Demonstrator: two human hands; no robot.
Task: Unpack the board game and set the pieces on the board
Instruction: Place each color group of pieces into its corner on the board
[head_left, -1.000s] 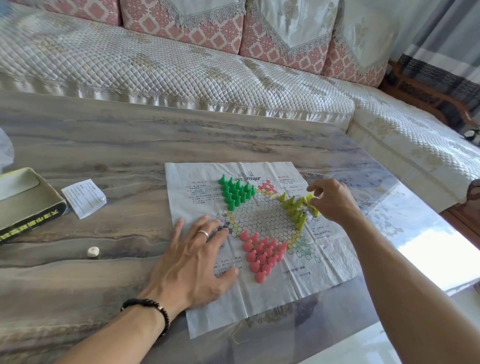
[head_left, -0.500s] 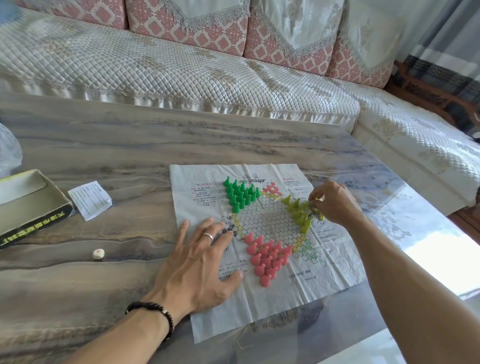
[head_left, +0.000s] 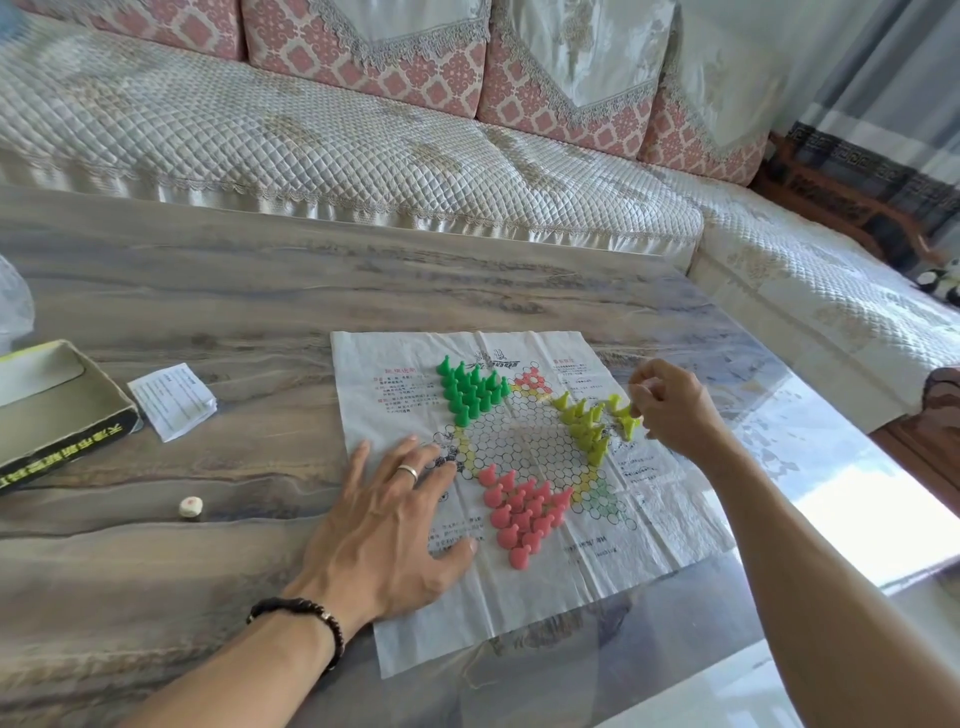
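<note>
At far left an open box (head_left: 57, 415) lies on the marbled table (head_left: 218, 291), yellow characters along its dark side too slanted to read, with a folded printed leaflet (head_left: 174, 400) and a small die (head_left: 190, 507) near it. The left hand (head_left: 389, 525), ringed, presses flat with fingers spread on the paper board (head_left: 524, 467), whose red and black print is too small to read. Green pieces (head_left: 470, 387), red pieces (head_left: 522, 512) and yellow pieces (head_left: 589, 423) fill three star points, and the right hand (head_left: 675, 410) curls its fingertips round a yellow piece at the cluster's right edge.
</note>
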